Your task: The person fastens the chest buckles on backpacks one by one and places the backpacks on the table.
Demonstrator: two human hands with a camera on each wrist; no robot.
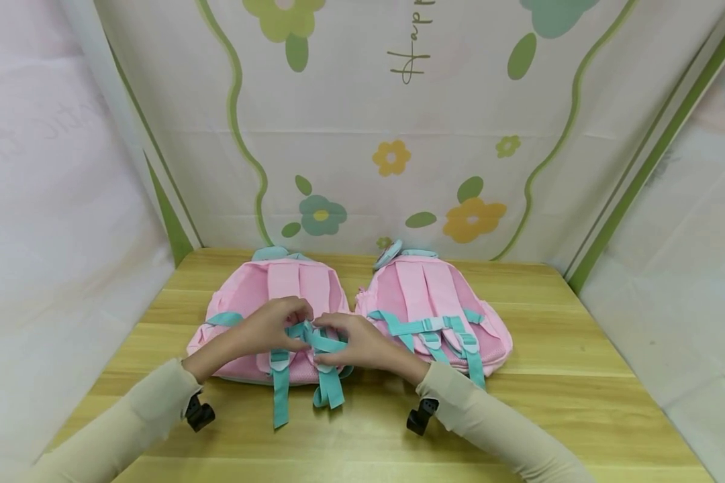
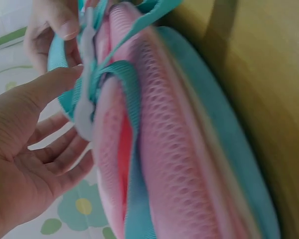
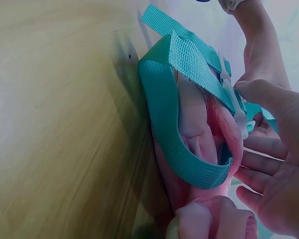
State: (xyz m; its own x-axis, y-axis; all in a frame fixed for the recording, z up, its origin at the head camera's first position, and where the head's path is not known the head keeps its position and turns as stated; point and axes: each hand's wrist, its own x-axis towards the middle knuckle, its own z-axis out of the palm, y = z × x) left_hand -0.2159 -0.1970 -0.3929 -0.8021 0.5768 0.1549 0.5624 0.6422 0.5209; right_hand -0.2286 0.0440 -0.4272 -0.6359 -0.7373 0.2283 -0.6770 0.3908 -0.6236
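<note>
Two pink backpacks lie side by side, shoulder straps facing up. My hands meet over the lower middle of the left backpack (image 1: 248, 290). There my left hand (image 1: 276, 326) pinches a teal webbing strap (image 1: 327, 343) from the left side. Opposite it, my right hand (image 1: 361, 341) grips the same strap, thumb toward me. A white plastic adjuster (image 2: 83, 119) sits close by the left fingertips in the left wrist view. From the right wrist view, a teal loop (image 3: 162, 99) hangs at the bag's near end. Fingers partly hide where the strap is held.
The right backpack (image 1: 492, 339) has its teal chest strap (image 1: 407, 327) lying across both shoulder straps, with a white clip (image 1: 436, 323) in the middle. Loose teal strap ends (image 1: 280, 402) trail onto the wooden table (image 1: 387, 429). Flower-printed cloth (image 1: 362, 100) stands behind and at both sides.
</note>
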